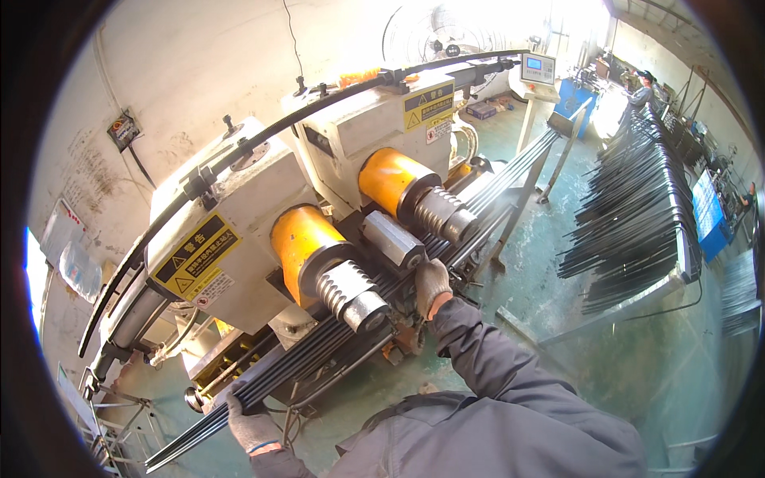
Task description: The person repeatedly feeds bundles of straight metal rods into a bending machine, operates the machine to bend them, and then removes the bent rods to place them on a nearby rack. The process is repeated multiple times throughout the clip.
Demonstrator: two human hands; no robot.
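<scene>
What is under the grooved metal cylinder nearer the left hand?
Thin dark rods run in beneath the grooved metal cylinder. It covers their stretch directly below, so whatever supports them there cannot be seen.

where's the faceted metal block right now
In the head view, the faceted metal block sits near the centre, between the two ribbed metal cylinders, with the gloved right hand at its lower right end.

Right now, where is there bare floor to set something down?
Green floor looks bare between the slanted stand leg and racked dark rods. Crowded: around the ribbed rollers, steel block and gloved right hand; left hand grips a rod bundle.
</scene>
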